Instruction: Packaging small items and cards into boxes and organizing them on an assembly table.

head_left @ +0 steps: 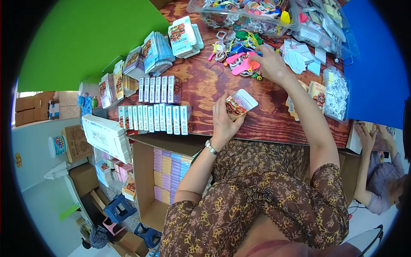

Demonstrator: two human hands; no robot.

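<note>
My left hand (223,121) is closed around a small carton (238,107) with a printed side, its white end flap standing up and its top open. The carton is tilted above the front part of the wooden table. My right hand (271,64) reaches to a loose pile (239,48) of colourful cords, rings and small plastic pieces. Its fingers curl down at the pile's right side, close to bright pink flat pieces (245,64). What they pinch is hidden.
Filled cartons (156,119) stand in two rows on the left, with stacks of flattened cartons (157,51) behind. Clear bins (244,19) of small parts are at the back. A tub of white packets (336,92) stands right. A co-worker's hands (366,135) show far right.
</note>
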